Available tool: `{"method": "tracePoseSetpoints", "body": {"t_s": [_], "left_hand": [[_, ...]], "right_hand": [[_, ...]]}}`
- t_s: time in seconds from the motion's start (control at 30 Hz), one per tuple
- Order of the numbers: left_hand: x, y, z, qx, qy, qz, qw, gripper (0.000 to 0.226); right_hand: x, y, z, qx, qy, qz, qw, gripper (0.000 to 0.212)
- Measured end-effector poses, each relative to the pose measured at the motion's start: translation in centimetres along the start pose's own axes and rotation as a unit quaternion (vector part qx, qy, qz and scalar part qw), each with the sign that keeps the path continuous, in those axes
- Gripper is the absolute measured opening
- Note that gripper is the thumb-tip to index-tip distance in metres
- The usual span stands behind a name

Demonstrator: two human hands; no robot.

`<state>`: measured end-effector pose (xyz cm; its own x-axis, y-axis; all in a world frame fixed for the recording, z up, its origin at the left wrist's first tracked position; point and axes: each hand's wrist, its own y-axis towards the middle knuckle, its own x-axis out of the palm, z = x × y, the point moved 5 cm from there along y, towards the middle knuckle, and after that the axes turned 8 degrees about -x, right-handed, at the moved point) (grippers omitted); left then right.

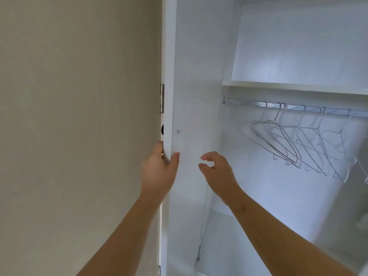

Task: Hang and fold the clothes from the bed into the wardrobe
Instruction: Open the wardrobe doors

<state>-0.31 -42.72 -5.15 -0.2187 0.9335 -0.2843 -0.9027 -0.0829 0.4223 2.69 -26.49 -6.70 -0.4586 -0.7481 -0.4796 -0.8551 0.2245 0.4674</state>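
At left of centre, the left hand (159,170) grips the edge of the white door (191,96), its thumb (175,157) on the inner face and its fingers curled round behind. Just right of it, the right hand (217,172) hovers before the door, fingers loosely curled, holding nothing. Farther right the wardrobe (278,196) stands open, with bare wire hangers (294,140) on a rail (298,107) under a shelf (294,87). A beige wall (79,116) fills the left.

A home bedroom: an open white laminate wardrobe (199,76) with a metal clothes rail (294,107) of bare wire hangers (288,144), beside a plain beige wall (79,116).
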Motion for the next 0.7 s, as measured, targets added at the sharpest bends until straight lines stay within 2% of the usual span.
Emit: {"method": "tracePoseSetpoints", "body": {"t_s": [0.17, 0.3, 0.43, 0.53, 0.6, 0.63, 0.7], "left_hand": [[-0.3, 0.1, -0.7, 0.001, -0.031, -0.019, 0.999, 0.015], [-0.3, 0.0, -0.6, -0.054, -0.097, -0.047, 0.993, 0.014], [-0.1, -1.4, 0.5, -0.069, -0.147, -0.020, 0.986, 0.029], [-0.7, -3.1, 2.3, -0.006, -0.109, 0.060, 0.992, 0.054], [-0.7, -4.5, 4.3, 0.092, -0.068, 0.112, 0.987, 0.050], [-0.2, -5.5, 5.2, 0.122, -0.059, 0.109, 0.985, 0.045], [1.4, -6.8, 6.3, 0.144, -0.071, 0.055, 0.986, 0.038]], "right_hand": [[1.0, -1.1, 0.5, 0.041, -0.014, 0.021, 0.999, 0.019], [0.9, -2.7, 1.1, 0.074, -0.025, 0.037, 0.996, 0.023], [-0.7, -4.4, 1.7, 0.103, -0.034, 0.070, 0.992, 0.023], [-2.5, -5.8, 2.2, 0.120, -0.049, 0.094, 0.987, 0.021], [-3.9, -6.9, 2.3, 0.126, -0.056, 0.114, 0.984, 0.019], [-4.9, -7.6, 2.3, 0.130, -0.059, 0.125, 0.982, 0.019], [-6.5, -8.8, 2.6, 0.137, -0.070, 0.141, 0.978, 0.018]]}}
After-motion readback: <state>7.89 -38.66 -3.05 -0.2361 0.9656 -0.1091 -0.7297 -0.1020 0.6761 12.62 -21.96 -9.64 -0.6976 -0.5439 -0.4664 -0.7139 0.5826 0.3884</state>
